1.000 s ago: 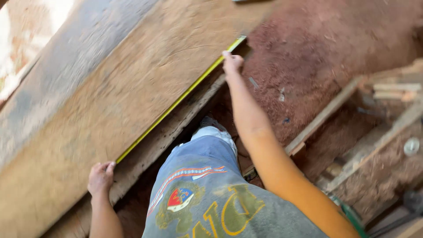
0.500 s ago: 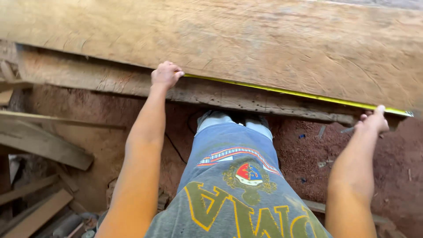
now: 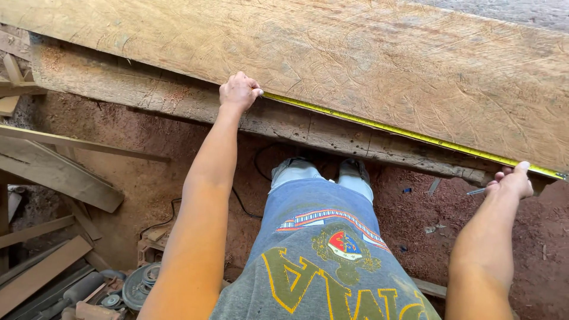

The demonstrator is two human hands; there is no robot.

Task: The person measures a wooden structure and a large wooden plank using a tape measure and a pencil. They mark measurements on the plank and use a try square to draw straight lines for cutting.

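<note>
Fingers first: our left hand [image 3: 239, 90] is curled over the near edge of the big plank [image 3: 367, 65], pressing one end of the yellow tape measure [image 3: 409, 135] down against the wood. Our right hand [image 3: 513, 181] is out at the other end, thumb up on the edge and fingers tucked under, holding the tape flat there; something thin and dark pokes out beside those fingers, too small for us to tell what it is.

We've got the tape stretched in a straight line along the plank's lower edge between the two hands, and it looks taut. We'd guess the blade is light, springy and slick, so it wants pinning at both ends like this or it'll slide or buckle.

That plank looks rough-sawn, thick and heavy, stiff as anything, so probably not something to shift one-handed; we'd grab it by the edges.

Underneath sits a darker, weathered beam [image 3: 148, 95]. Below that we see red dirt floor [image 3: 178, 178], scrap boards [image 3: 56, 172] to the left and some pulley-looking metal parts [image 3: 139, 284] near our feet.
</note>
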